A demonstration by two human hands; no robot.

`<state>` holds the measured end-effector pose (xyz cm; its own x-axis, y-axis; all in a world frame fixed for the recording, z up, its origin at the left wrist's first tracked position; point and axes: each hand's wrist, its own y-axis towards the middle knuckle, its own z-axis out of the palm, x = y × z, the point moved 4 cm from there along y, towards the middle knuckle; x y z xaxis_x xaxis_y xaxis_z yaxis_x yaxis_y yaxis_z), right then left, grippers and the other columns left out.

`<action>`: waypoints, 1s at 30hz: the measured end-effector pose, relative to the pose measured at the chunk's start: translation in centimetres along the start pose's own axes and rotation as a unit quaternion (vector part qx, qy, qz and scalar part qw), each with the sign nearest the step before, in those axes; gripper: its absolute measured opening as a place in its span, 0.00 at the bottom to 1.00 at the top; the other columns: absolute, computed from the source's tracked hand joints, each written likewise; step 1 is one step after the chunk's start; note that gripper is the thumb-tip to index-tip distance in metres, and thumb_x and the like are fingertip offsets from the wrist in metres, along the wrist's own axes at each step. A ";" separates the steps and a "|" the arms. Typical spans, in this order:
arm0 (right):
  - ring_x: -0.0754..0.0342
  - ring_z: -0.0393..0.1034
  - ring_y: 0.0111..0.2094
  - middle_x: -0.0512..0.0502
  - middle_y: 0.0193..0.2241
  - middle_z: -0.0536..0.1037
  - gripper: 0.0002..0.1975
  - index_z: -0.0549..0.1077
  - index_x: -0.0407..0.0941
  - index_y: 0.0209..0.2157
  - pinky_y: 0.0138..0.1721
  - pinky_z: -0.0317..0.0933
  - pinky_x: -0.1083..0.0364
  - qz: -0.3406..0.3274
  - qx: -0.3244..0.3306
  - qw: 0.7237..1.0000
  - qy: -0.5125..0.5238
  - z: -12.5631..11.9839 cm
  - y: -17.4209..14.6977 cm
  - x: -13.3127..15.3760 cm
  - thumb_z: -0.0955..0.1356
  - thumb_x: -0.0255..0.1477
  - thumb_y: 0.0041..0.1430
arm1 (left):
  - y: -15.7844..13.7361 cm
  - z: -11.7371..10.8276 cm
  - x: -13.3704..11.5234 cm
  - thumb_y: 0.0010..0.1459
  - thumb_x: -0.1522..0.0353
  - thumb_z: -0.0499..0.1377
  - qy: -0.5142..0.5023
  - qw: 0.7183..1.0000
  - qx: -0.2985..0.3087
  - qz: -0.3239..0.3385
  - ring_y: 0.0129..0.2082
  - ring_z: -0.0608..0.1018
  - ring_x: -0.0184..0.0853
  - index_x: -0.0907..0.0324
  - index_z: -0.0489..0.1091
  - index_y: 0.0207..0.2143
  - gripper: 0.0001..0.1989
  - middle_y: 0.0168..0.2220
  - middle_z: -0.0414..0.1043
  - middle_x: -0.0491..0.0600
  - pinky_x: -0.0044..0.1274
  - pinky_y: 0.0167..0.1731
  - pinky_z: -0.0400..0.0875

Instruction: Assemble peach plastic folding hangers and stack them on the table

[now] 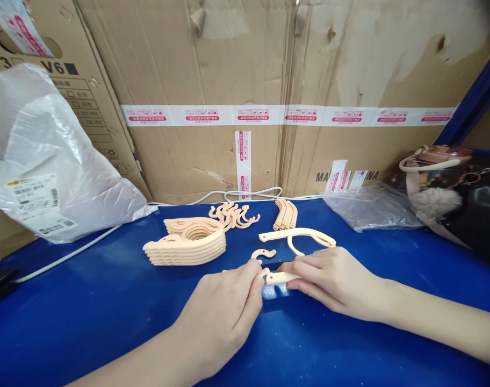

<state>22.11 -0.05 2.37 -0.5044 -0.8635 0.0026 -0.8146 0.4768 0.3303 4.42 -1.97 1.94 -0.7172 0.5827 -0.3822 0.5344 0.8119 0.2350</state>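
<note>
My right hand (333,277) pinches a pale peach plastic hanger arm (279,278) just above the blue table. At that arm's left end, the thumb and fingers of my left hand (224,309) close on a hanger piece (264,272), mostly hidden by the fingers. The two pieces meet or nearly meet; whether they are joined I cannot tell. Just beyond my fingertips lies a loose curved hook (265,253). Behind my right hand rests another long hanger arm (297,234) with a curved part under it.
Farther back are stacked hanger pieces (184,251), a heap of hooks (233,216) and several curved arms (285,214). A white plastic bag (51,161) stands left, a clear bag (374,207) and dark handbag (470,199) right. Cardboard boxes (208,156) and a white cable (71,255) edge the table.
</note>
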 end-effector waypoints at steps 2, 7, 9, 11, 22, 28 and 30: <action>0.57 0.68 0.24 0.49 0.28 0.76 0.15 0.71 0.43 0.44 0.27 0.56 0.58 -0.002 -0.006 1.000 0.001 0.0 0.0 0.0 0.56 0.32 0.70 | 0.0 0.0 0.0 0.68 0.65 0.37 0.006 1.000 0.015 0.001 0.25 0.74 0.34 0.56 0.61 0.39 0.15 0.29 0.72 0.45 0.24 0.24 0.61; 0.57 0.71 0.26 0.48 0.30 0.77 0.15 0.71 0.44 0.46 0.29 0.58 0.58 0.004 -0.026 1.000 0.015 -0.1 -0.1 -0.1 0.57 0.34 0.70 | -0.1 0.2 0.0 0.68 0.61 0.42 0.068 0.997 0.032 0.017 0.24 0.75 0.38 0.57 0.60 0.39 0.12 0.26 0.71 0.45 0.26 0.22 0.59; 0.57 0.71 0.27 0.48 0.31 0.78 0.15 0.71 0.44 0.46 0.29 0.59 0.58 0.001 -0.025 0.999 0.033 -0.1 -0.1 0.1 0.57 0.34 0.70 | 0.0 0.3 -0.1 0.67 0.59 0.44 0.085 0.995 0.033 0.027 0.26 0.76 0.40 0.58 0.60 0.41 0.13 0.28 0.73 0.46 0.26 0.23 0.60; 0.57 0.71 0.28 0.48 0.31 0.78 0.15 0.71 0.44 0.45 0.30 0.59 0.59 -0.004 -0.018 0.999 0.049 -0.1 0.0 0.5 0.57 0.34 0.70 | 0.0 0.5 -0.2 0.68 0.60 0.43 0.090 0.994 0.044 0.039 0.28 0.77 0.40 0.58 0.60 0.41 0.12 0.31 0.75 0.48 0.26 0.23 0.61; 0.57 0.68 0.24 0.50 0.28 0.75 0.14 0.70 0.44 0.44 0.27 0.56 0.58 -0.027 -0.034 0.999 -0.007 -0.5 0.2 0.8 0.57 0.33 0.70 | 0.0 0.0 -0.1 0.69 0.60 0.42 0.068 0.996 0.055 0.027 0.27 0.76 0.38 0.56 0.60 0.38 0.13 0.30 0.74 0.45 0.25 0.24 0.58; 0.58 0.67 0.24 0.49 0.31 0.75 0.15 0.67 0.44 0.47 0.27 0.55 0.58 -0.016 0.040 0.999 0.010 0.6 0.0 0.6 0.54 0.33 0.71 | 0.1 0.5 0.2 0.69 0.60 0.41 0.090 0.994 0.048 0.040 0.27 0.77 0.38 0.57 0.61 0.38 0.14 0.30 0.75 0.46 0.25 0.23 0.60; 0.57 0.68 0.25 0.49 0.32 0.76 0.16 0.67 0.43 0.46 0.27 0.55 0.58 -0.002 0.061 0.998 0.019 0.8 -0.1 0.5 0.53 0.34 0.71 | 0.2 0.5 0.2 0.70 0.62 0.40 0.132 0.988 0.033 0.070 0.24 0.77 0.38 0.57 0.61 0.38 0.14 0.28 0.74 0.45 0.24 0.20 0.58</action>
<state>21.70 -0.39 1.60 -0.4920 -0.8698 0.0380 -0.8463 0.4880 0.2137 4.60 -1.76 1.46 -0.7216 0.6847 -0.1021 0.6579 0.7242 0.2064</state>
